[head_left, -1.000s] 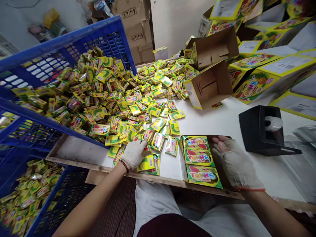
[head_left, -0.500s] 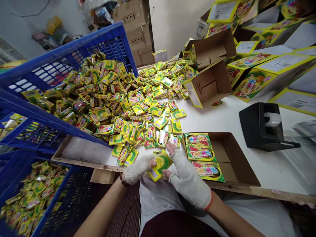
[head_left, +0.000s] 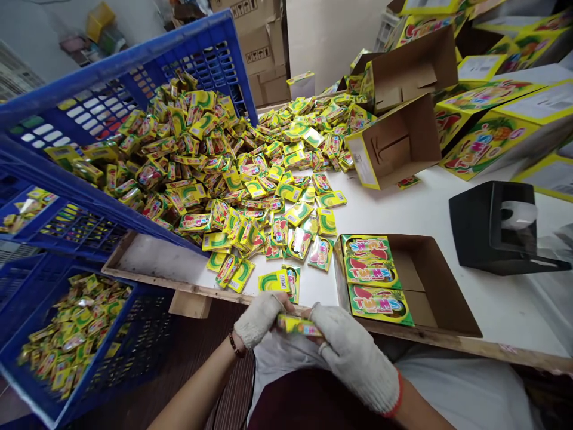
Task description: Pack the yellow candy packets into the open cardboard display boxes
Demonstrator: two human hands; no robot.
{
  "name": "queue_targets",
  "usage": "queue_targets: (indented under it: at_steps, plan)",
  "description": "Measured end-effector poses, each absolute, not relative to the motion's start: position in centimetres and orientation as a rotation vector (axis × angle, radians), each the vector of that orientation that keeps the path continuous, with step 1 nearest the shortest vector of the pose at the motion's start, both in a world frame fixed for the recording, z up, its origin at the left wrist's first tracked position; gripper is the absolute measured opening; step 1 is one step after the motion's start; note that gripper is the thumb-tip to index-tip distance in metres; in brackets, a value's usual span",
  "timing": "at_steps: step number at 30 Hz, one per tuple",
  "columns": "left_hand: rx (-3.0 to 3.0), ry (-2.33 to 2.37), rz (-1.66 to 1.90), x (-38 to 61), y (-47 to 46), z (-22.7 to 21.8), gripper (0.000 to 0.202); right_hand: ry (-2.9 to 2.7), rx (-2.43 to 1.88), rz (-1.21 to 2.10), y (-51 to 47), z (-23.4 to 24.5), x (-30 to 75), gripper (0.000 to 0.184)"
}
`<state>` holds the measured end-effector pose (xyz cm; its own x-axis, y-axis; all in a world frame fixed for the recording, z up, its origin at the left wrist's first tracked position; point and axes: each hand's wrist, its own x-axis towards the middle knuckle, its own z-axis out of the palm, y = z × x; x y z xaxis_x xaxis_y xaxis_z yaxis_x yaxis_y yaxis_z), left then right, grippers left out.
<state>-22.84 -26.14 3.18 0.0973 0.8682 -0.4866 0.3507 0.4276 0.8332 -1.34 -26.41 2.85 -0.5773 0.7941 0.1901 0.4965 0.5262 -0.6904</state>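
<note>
Both hands wear white knit gloves with bare fingertips. My left hand (head_left: 262, 319) and my right hand (head_left: 358, 358) grip opposite ends of a small yellow packet (head_left: 298, 326), held edge-on just in front of the table. Its printed narrow side faces up, slightly blurred. Beyond the fingers, a yellow-green packet (head_left: 274, 280) lies on the table, partly over another packet (head_left: 292, 285). To the right of my right hand stands an open brown carton (head_left: 441, 286). Fruit-printed "TWINS" packs (head_left: 378, 304) fill its left part.
A large heap of packets (head_left: 215, 155) spills from a tipped blue crate (head_left: 134, 65). Another blue crate (head_left: 85, 382) of packets sits lower left. Open display boxes (head_left: 394, 143) pile up at the back right, near a black tape dispenser (head_left: 492, 227). A wooden edge (head_left: 447, 343) borders the table.
Both hands have drawn back toward my body. The packet has turned from its broad face to its narrow side. Two packets now show on the table where the hands were. The view has shifted slightly.
</note>
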Motion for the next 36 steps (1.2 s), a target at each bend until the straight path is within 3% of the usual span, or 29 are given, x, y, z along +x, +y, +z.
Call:
queue_targets:
  at_steps: [3,6,10,13,16,22,26,29,33,36]
  plan:
    - [1.689,1.816,0.59,-24.2,-24.5,3.1,0.036,-1.912,-1.387,1.192,-26.6,2.5,-1.8,0.036]
    - [1.956,1.888,0.414,-25.3,-23.2,2.0,0.061,-1.634,-1.475,1.486,-26.5,2.1,-2.3,0.045]
    - [1.581,1.697,0.762,-24.9,-22.7,1.5,0.057,-1.434,-1.491,1.534,-26.2,1.9,-2.7,0.059]
    - [1.172,1.41,1.023,-22.7,-23.3,2.3,0.063,-1.301,-1.442,1.621,-25.8,2.3,-3.4,0.054]
    - [0.898,1.205,1.041,-19.9,-24.8,2.6,0.073,-1.289,-1.476,1.734,-25.3,3.0,-4.4,0.048]
    - [0.913,1.134,0.885,-19.8,-26.0,4.1,0.068,-1.92,-1.727,1.145,-25.7,4.4,-3.5,0.04]
    - [1.277,1.233,0.499,-21.2,-25.1,7.8,0.052,-2.149,-1.286,0.593,-25.4,6.0,-1.6,0.05]
    - [1.516,1.317,0.352,-20.8,-24.8,9.9,0.04,-2.417,-1.04,0.561,-24.1,7.9,-0.6,0.041]
    - [1.375,1.263,0.734,-18.4,-24.1,10.5,0.05,-2.323,-1.144,0.669,-22.8,9.8,1.0,0.037]
    - [1.281,1.339,1.054,-14.9,-23.2,10.1,0.041,-2.225,-1.225,0.563,-22.5,10.7,2.6,0.04]
